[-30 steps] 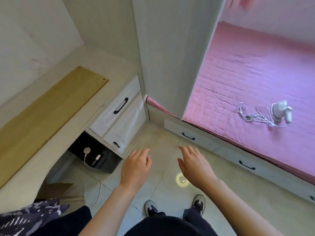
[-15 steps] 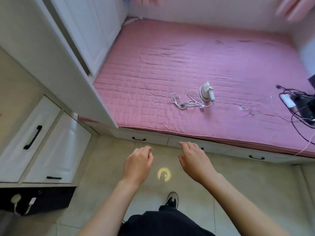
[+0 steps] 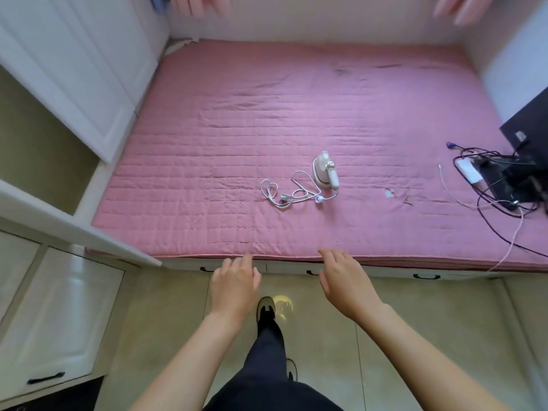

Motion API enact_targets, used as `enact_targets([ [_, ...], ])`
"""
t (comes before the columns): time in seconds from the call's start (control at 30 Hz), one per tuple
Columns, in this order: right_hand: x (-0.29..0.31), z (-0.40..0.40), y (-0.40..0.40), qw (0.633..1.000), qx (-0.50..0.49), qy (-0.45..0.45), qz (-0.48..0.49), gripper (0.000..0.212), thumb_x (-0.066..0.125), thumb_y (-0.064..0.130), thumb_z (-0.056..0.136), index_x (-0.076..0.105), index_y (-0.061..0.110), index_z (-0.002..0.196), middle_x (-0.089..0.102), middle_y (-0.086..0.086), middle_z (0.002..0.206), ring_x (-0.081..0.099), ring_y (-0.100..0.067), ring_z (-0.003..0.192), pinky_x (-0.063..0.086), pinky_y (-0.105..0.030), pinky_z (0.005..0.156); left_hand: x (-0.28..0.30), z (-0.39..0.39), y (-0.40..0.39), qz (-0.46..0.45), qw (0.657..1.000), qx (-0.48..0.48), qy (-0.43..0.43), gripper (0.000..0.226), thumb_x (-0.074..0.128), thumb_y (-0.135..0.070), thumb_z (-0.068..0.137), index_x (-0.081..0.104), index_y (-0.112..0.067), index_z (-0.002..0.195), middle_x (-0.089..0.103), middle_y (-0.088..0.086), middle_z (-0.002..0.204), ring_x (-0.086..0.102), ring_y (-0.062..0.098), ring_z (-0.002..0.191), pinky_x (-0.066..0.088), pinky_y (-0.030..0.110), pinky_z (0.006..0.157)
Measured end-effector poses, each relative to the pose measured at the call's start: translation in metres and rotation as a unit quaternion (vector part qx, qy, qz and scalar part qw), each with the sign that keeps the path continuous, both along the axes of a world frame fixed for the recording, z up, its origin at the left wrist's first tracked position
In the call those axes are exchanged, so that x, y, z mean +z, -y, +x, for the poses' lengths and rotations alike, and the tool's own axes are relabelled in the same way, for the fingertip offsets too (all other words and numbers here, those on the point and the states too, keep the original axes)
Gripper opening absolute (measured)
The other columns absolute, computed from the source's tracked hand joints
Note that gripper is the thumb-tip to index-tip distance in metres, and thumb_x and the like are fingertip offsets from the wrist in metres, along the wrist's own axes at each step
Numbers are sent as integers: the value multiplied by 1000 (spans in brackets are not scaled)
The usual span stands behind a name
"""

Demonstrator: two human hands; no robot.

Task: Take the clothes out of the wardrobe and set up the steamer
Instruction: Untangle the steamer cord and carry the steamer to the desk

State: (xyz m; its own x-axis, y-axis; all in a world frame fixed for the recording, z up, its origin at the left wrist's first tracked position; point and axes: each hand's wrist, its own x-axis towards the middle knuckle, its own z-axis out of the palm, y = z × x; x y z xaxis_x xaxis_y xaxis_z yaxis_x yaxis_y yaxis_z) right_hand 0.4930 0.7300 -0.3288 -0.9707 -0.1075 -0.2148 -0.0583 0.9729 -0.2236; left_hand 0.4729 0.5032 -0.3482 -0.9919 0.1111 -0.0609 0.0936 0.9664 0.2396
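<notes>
Steamer (image 3: pixel 325 171) sits upright mid-bed on the pink mattress (image 3: pixel 207 143), its white cord (image 3: pixel 284 194) coiled loose just left of it, unplugged, so probably parked for setup. Left hand (image 3: pixel 234 284) and right hand (image 3: pixel 345 280) hover short of the steamer, fingers relaxed, holding nothing. Wardrobe doors (image 3: pixel 74 69) far left of the steamer, inside hidden, no clothes visible

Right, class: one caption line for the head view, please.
Both empty hands, left and right, reach toward a pink bed holding a corded steamer.
</notes>
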Motion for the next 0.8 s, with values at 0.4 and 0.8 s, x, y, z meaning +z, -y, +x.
enact_targets([
  [0.4,-36,-154,-31,999,8,28,33,61,69,12,76,50,2,134,51,-18,138,45,-44,128,45,-50,102,-28,-163,-35,-20,996,-72,53,59,78,-15,64,62,-5,120,65,12,118,63,32,100,56,40,73],
  [0.8,-95,-261,-75,997,51,40,32,66,65,8,73,47,-1,135,50,-19,138,43,-41,130,44,-49,102,-85,-263,-97,-32,990,-110,83,72,77,-17,63,56,-3,131,59,15,130,58,35,117,53,44,89],
])
